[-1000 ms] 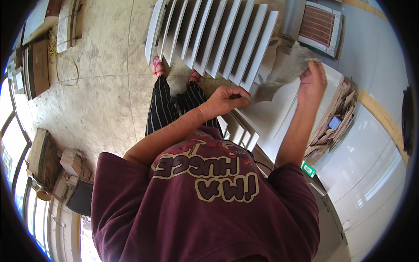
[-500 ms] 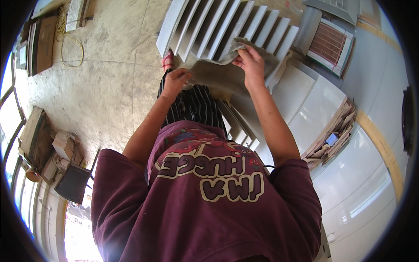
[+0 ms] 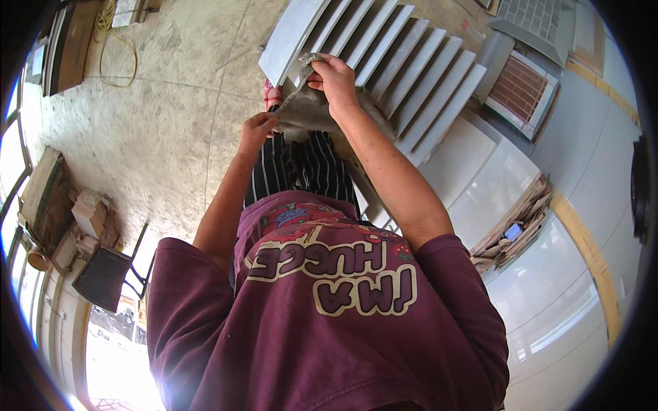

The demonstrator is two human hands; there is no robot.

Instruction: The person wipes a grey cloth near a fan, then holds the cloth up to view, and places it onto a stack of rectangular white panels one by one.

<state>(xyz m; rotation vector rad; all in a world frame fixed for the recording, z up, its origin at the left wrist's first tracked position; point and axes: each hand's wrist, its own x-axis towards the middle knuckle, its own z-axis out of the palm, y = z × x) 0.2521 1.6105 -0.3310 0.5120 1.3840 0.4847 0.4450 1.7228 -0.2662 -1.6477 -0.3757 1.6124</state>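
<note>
A grey-brown cloth (image 3: 306, 108) hangs between my two hands, in front of my legs. My left hand (image 3: 258, 130) pinches its left edge. Higher and further right, my right hand (image 3: 334, 83) grips a bunched upper corner, with the rest of the cloth drooping below it. Just beyond, a row of several pale grey-white slabs (image 3: 388, 61) stands on edge, with dark gaps between them. Part of the cloth lies in front of the nearest slab edges, and I cannot tell whether it touches them.
Large glossy light panels (image 3: 548, 308) lie at the right, with a stack of cardboard pieces (image 3: 510, 229) among them. Brick-patterned sample panels (image 3: 522, 92) stand at the far right. A dark chair (image 3: 103, 277) is at the left. A yellow hose or cord (image 3: 130, 65) lies on the concrete floor (image 3: 164, 130).
My right hand has moved left and slightly up with its cloth corner, closer to my left hand. The left has shifted slightly left. The cloth, stretched wide before, now sags more closely between them.
</note>
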